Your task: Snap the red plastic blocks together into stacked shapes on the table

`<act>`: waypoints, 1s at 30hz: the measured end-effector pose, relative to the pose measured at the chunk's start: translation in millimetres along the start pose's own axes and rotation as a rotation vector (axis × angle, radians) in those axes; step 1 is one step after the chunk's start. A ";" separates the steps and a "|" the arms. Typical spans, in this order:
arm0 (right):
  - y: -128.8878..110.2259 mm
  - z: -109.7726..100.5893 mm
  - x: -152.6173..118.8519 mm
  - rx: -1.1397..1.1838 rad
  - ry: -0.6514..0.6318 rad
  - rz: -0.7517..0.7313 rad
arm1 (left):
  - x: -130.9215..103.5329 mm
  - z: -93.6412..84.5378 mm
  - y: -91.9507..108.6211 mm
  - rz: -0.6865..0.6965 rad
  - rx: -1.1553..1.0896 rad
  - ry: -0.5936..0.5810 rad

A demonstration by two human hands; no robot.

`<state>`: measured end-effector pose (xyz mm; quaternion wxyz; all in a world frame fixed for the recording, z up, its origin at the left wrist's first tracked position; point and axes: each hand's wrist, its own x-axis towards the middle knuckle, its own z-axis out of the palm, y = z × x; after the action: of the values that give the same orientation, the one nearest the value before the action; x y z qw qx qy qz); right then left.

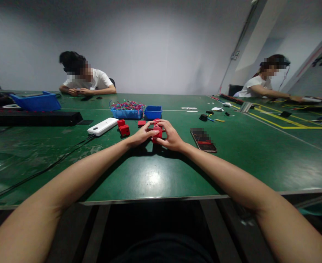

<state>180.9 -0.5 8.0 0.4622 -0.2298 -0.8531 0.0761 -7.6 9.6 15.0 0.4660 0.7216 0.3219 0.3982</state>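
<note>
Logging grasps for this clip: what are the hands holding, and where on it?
Both hands, left hand and right hand, hold a small red block between their fingertips, one at each side, just above the green table.

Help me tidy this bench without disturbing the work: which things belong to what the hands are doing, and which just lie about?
In hand:
left hand and right hand grip a red part
loose red parts
wire tray
small blue bin

Lying about:
white power bank
phone
large blue bin
</note>
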 end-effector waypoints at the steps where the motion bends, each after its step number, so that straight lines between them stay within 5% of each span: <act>1: -0.8 0.1 -0.3 0.012 -0.004 0.011 | -0.6 -0.4 0.6 -0.007 -0.022 -0.015; 9: -2.3 5.8 -2.7 0.115 0.050 0.172 | -0.8 -3.2 0.8 0.008 -0.042 -0.059; 20: -6.7 1.6 0.2 0.233 -0.011 0.230 | -0.9 9.2 -3.4 0.121 -0.027 0.033; 30: -6.1 1.2 0.3 0.237 -0.009 0.197 | -3.4 10.2 4.2 0.150 -0.011 0.003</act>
<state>177.9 -5.7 9.6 0.4724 -0.2560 -0.8136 0.2223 0.1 1.0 15.4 0.4382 0.7405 0.2654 0.4350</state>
